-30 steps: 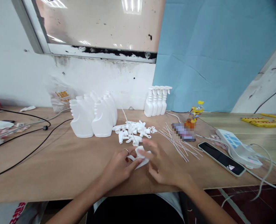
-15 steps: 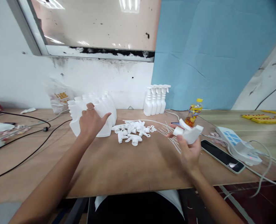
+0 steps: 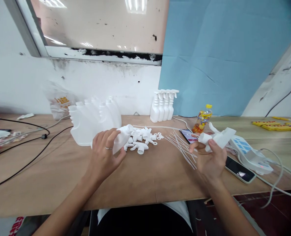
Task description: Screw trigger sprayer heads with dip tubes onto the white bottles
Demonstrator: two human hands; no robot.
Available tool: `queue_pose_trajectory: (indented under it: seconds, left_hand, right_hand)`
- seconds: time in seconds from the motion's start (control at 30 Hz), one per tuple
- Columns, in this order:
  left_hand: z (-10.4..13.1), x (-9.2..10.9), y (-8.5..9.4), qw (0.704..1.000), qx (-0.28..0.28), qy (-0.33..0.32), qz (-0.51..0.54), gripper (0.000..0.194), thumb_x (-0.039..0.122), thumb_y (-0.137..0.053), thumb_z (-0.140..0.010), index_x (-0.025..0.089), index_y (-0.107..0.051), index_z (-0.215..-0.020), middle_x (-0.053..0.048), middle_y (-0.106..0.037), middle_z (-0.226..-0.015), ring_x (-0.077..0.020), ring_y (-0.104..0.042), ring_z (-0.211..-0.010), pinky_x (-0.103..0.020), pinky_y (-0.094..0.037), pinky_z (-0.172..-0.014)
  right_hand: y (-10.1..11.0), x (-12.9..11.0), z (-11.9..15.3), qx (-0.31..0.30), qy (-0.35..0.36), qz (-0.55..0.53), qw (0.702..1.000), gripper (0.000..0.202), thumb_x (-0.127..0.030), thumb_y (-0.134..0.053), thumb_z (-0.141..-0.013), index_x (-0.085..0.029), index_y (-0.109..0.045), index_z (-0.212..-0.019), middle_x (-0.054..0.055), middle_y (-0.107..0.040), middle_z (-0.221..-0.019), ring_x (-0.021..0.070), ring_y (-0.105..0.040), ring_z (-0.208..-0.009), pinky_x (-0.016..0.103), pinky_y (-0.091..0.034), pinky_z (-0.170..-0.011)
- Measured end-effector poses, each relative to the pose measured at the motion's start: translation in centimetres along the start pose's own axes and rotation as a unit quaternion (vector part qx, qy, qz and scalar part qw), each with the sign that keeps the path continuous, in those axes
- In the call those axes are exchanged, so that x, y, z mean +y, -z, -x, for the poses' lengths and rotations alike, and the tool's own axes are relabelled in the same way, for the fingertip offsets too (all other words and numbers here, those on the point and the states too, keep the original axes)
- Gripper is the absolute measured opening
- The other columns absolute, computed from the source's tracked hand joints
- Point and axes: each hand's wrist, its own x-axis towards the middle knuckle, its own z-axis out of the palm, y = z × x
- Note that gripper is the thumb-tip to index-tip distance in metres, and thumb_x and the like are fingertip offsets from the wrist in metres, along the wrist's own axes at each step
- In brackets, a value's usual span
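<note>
My left hand (image 3: 106, 149) is wrapped round a white plastic bottle (image 3: 122, 137), tilted with its neck toward the upper right. In my right hand (image 3: 210, 160) is a white trigger spray head (image 3: 216, 138), its collar pointing left. Between the hands lies a pile of loose white spray heads (image 3: 140, 144), with small white rings (image 3: 159, 135) beside it. Thin white tubes (image 3: 182, 147) are scattered left of my right hand. Several uncapped white bottles (image 3: 93, 118) stand grouped behind my left hand.
Spray bottles with heads fitted (image 3: 162, 106) stand in a row near the wall. A drink bottle (image 3: 203, 118), a phone (image 3: 240, 168), a second phone (image 3: 188, 135) and a white power strip (image 3: 251, 154) are at the right. Black cables (image 3: 34, 164) cross the left side.
My left hand has come away from the bottle group toward the right and nearer, now with one bottle in its grasp. The right hand with the spray head has shifted slightly right.
</note>
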Motion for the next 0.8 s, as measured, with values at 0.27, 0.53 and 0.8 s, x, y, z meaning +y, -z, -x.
queue_pose_trajectory:
  seconds: [0.27,0.53,0.8]
  left_hand:
    - [1.1,0.0,-0.3,0.999,-0.030,-0.038,0.002,0.066,0.012,-0.063,-0.082,0.027,-0.038,-0.141,-0.013,-0.057,-0.133,-0.0300,-0.056,-0.122,-0.059,-0.031,-0.114]
    - [2.4,2.7,-0.3,0.976,-0.140,-0.154,0.060,0.066,0.012,-0.060,-0.085,0.029,-0.043,-0.146,-0.010,-0.056,-0.141,-0.0292,-0.053,-0.127,-0.063,-0.021,-0.117]
    - [3.4,2.7,-1.3,0.969,-0.174,-0.160,0.077,0.066,0.014,-0.058,-0.087,0.032,-0.041,-0.149,-0.008,-0.056,-0.143,-0.0284,-0.053,-0.126,-0.061,-0.022,-0.116]
  right_hand:
    - [0.0,0.8,0.4,-0.018,-0.030,0.024,0.999,0.017,-0.028,-0.068,-0.082,-0.019,-0.064,-0.096,0.004,-0.069,-0.088,0.0166,-0.062,-0.057,0.028,-0.047,-0.044]
    - [-1.3,2.5,3.4,-0.180,-0.209,0.117,0.954,0.027,-0.037,-0.077,-0.081,-0.016,-0.073,-0.097,0.005,-0.069,-0.086,0.0177,-0.059,-0.069,0.030,-0.047,-0.063]
    - [-2.9,3.9,5.7,-0.244,-0.288,0.092,0.922,0.044,-0.041,-0.074,-0.083,-0.021,-0.054,-0.116,0.005,-0.069,-0.101,0.0189,-0.068,-0.077,0.034,-0.054,-0.080]
